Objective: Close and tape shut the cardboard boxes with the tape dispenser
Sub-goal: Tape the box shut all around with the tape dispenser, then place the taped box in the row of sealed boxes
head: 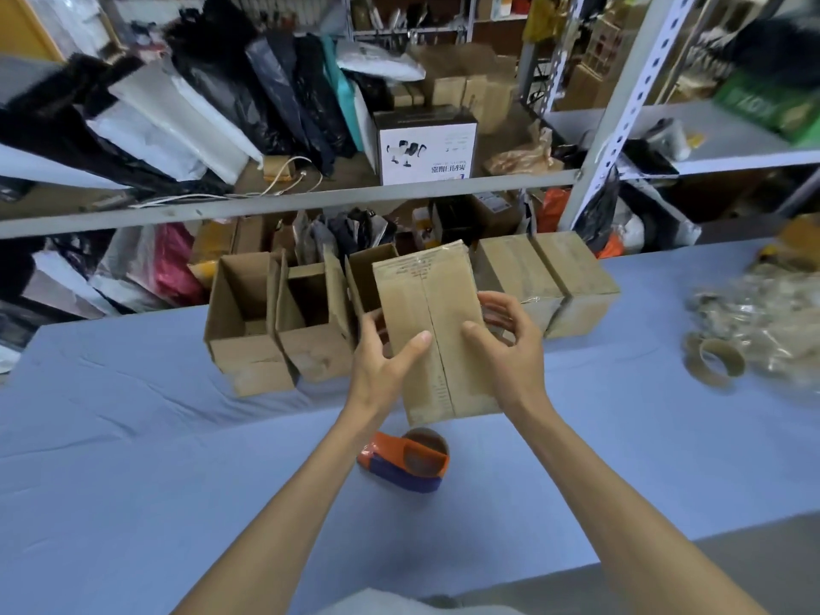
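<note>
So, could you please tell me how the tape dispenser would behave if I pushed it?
The tape dispenser probably slides rather than rolls, as it lies on its side. The cloth-covered table may drag on it. Its body looks rigid.

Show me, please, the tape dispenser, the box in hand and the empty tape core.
tape dispenser (406,459): head view, its orange frame.
box (443,304): head view, top face right of the seam.
tape core (705,375): head view, its outer wall.

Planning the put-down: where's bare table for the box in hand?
Free: blue cloth left of the tape dispenser, in front of the open boxes; also right of it, between the closed boxes and the empty tape cores. Crowded: the far edge with its box row, and the right end under plastic scrap.
</note>
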